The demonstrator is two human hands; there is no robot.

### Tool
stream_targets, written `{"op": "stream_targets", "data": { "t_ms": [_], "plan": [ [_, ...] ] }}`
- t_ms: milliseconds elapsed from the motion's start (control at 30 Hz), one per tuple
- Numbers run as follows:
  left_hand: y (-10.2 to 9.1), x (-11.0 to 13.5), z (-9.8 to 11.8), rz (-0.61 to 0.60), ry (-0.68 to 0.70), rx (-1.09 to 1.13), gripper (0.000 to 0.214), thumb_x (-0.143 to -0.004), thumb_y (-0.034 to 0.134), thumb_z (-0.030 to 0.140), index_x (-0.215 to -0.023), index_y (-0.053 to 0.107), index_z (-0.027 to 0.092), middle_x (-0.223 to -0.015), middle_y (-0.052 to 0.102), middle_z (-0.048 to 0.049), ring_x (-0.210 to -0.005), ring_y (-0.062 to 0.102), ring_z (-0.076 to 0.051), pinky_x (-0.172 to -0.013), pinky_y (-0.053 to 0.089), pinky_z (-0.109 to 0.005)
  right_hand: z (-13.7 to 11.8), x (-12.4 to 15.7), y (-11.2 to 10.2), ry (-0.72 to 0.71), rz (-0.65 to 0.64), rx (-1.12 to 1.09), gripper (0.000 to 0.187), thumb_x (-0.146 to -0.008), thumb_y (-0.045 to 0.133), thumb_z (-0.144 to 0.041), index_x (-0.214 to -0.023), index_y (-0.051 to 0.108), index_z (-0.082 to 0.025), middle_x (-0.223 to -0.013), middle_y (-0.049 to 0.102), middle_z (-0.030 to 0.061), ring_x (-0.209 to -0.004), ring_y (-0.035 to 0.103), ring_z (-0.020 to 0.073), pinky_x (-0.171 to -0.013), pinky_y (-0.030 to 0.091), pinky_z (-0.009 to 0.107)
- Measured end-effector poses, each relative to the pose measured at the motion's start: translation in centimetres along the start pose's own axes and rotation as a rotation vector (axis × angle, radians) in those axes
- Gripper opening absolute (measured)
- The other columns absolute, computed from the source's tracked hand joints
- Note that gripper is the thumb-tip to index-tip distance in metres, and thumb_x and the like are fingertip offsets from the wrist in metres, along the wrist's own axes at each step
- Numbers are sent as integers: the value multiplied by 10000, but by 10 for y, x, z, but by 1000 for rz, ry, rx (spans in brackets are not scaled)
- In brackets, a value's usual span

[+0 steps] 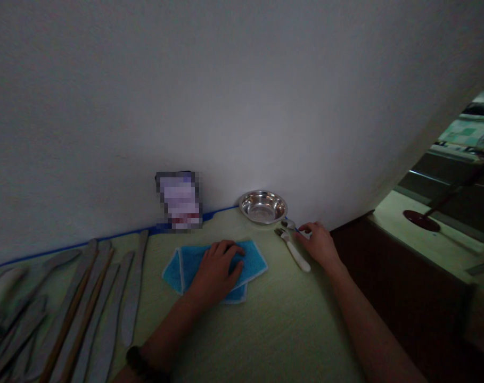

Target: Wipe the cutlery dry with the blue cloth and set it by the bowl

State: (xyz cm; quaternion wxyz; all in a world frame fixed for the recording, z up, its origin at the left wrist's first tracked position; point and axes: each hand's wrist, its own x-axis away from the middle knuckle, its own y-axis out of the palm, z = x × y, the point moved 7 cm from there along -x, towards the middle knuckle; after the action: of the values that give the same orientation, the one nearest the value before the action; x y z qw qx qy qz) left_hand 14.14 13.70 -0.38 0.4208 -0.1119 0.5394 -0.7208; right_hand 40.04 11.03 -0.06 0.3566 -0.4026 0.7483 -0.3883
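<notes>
I log desk (297, 335) surface through lower centre, bounded by the wall (325, 106). Left hand (215, 272): fingers loosely spread on blue cloth (256, 258). Right hand (317, 242): fingers at metal-headed utensil (288, 224); grip indeterminable.

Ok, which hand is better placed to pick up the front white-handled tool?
Probably the right hand: it is just beside the front tool, though its fingers seem to be on the other tool. The left hand rests on the cloth, farther off.
</notes>
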Motion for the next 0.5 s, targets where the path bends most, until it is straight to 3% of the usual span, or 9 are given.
{"op": "stream_targets", "data": {
  "t_ms": [67, 167, 300, 500],
  "plan": [
    [0, 0, 0, -3, 1, -2, 204, -813, 470, 236, -997, 556, 225, -1061, 527, -54, -1002, 466, -234, -874, 386, -412, -11, 5, -5, -60, 14, 15, 323, -715, 535, -473, -848, 601, -186, -917, 592, 84, -813, 575, 193, -696, 414, 292],
    [0, 0, 0, -9, 2, -7, 200, -813, 469, 237, -992, 557, 224, -1058, 526, -54, -996, 468, -231, -873, 387, -408, -29, 14, 0, -154, -90, 37, 320, -696, 548, -504, -790, 594, -201, -845, 601, 53, -783, 567, 182, -658, 401, 274],
    [0, 0, 1, -12, 2, -11, 205, -816, 464, 238, -1001, 552, 226, -1065, 523, -54, -1008, 460, -232, -880, 382, -409, -32, 17, 10, -124, -180, 107, 299, -726, 522, -491, -768, 601, -206, -762, 642, 40, -707, 578, 180, -583, 365, 267],
    [-1, 1, 2, -6, 3, -15, 209, -816, 464, 240, -1006, 551, 233, -1072, 519, -52, -1009, 457, -234, -884, 377, -413, -28, 11, 12, -63, -141, 119, 304, -739, 512, -493, -788, 626, -216, -792, 673, 41, -727, 604, 190, -582, 365, 267]
  ]
}}
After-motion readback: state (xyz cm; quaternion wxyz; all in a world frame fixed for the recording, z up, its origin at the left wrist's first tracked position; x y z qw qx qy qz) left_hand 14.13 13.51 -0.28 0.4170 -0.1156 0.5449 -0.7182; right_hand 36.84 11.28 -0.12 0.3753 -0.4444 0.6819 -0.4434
